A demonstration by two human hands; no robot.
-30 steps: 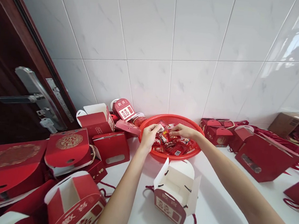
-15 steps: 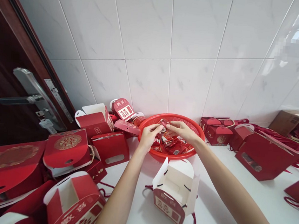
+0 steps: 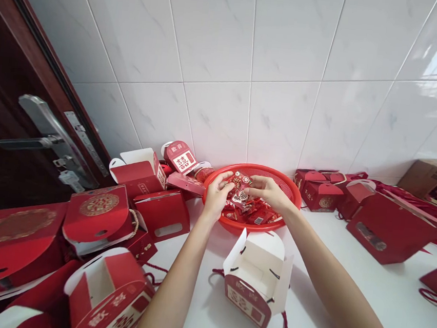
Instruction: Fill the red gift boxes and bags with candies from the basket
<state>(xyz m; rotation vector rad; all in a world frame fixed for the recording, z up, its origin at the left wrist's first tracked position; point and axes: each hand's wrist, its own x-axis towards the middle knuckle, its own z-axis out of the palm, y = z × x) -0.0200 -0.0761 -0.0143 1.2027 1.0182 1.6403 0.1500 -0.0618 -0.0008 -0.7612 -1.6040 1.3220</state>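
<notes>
My left hand (image 3: 217, 194) and my right hand (image 3: 269, 191) are over a red plastic basket (image 3: 295, 193) by the wall. Between them, pinched at its sides by both sets of fingers, is a small red printed candy packet (image 3: 242, 180) with white and gold marks. Whether a second packet lies against it I cannot tell. Loose red candy packets (image 3: 259, 214) fill the basket below. Directly in front of the basket stands an open gift box (image 3: 256, 271), white inside and red outside, flaps up, with dark red cords at its sides.
Several red gift boxes (image 3: 97, 206) crowd the left side, some open, near a dark door with a metal handle (image 3: 31, 142). More red boxes (image 3: 390, 229) stand at the right. A brown carton (image 3: 428, 176) sits at the far right against the tiled wall.
The fingers have moved slightly apart, and more of the packet's printed face shows between them. The basket and the open box stay where they were.
</notes>
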